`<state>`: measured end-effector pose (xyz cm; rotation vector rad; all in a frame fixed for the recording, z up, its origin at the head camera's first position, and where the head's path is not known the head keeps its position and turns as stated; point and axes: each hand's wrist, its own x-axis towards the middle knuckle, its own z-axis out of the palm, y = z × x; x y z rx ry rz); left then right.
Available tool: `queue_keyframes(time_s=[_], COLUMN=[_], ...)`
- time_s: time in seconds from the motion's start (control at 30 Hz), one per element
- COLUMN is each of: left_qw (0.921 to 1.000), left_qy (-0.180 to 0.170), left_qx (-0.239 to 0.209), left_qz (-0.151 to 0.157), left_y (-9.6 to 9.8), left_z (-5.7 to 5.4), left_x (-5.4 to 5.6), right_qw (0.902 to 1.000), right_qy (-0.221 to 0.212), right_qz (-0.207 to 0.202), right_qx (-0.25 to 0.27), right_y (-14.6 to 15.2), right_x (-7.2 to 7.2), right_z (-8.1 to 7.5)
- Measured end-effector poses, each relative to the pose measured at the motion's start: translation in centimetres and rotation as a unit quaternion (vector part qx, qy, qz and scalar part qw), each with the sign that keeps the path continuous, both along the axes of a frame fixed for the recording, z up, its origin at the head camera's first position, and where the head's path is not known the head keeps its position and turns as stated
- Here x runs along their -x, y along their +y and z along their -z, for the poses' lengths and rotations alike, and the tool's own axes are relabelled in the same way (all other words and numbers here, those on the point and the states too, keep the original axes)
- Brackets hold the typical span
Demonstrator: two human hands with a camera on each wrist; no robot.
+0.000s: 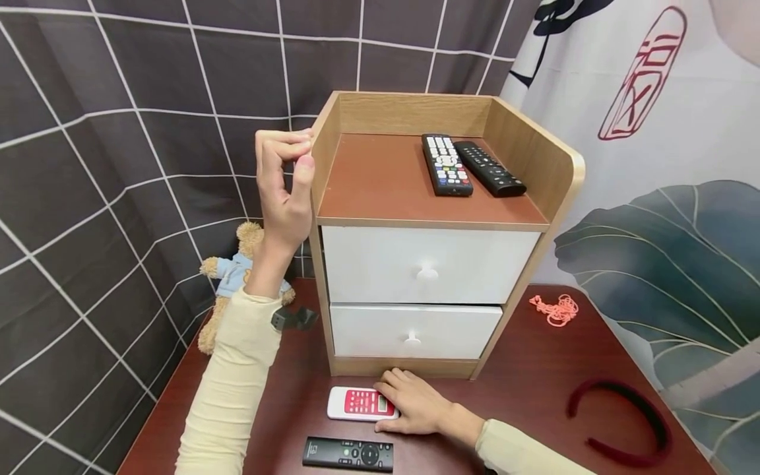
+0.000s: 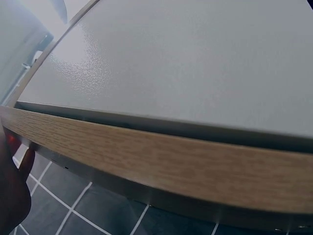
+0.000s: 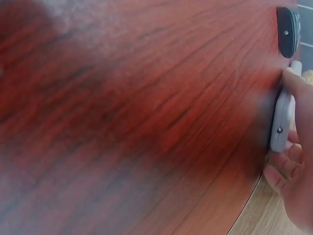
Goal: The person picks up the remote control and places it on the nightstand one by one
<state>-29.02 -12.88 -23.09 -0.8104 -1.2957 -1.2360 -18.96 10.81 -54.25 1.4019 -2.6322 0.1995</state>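
A white remote control with a red keypad and a small display lies on the table in front of the cabinet. My right hand grips its right end; in the right wrist view the thumb is on one long edge of the remote and the fingers are on the other. My left hand is raised beside the left side panel of the small wooden cabinet, fingers bent, fingertips at the panel. A dark grey remote lies nearer the front, parallel to the white one.
Two black remotes lie on the cabinet's top shelf. Below are two white drawers, both pushed in. A teddy bear sits behind my left arm. To the right lie a coral cord and a dark red headband.
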Motion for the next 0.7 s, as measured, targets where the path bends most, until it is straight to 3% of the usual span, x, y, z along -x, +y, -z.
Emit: queue_keyframes(time_s=[0.17,0.37,0.53,0.7], left_qw=[1.0000,1.0000,1.0000,1.0000], left_qy=[-0.001,0.000,0.001,0.006], left_qx=[-0.002,-0.002,0.000,0.004], left_qz=[0.008,0.005,-0.002,-0.007], left_y=[0.3,0.4,0.2,-0.1], left_z=[0.1,0.1,0.0,0.0], left_x=[0.0,-0.1,-0.1,0.0], right_qw=[0.9996,0.9942,0.9782,0.9548], right_qy=[-0.024,-0.099,-0.192,-0.270], right_qz=[0.011,0.040,0.051,0.037], right_qx=[-0.006,0.016,0.060,0.119], right_y=[0.2,0.2,0.3,0.1], right_x=[-0.1,-0.4,-0.6,-0.6], right_z=[-0.2,-0.6,-1.2,-1.8])
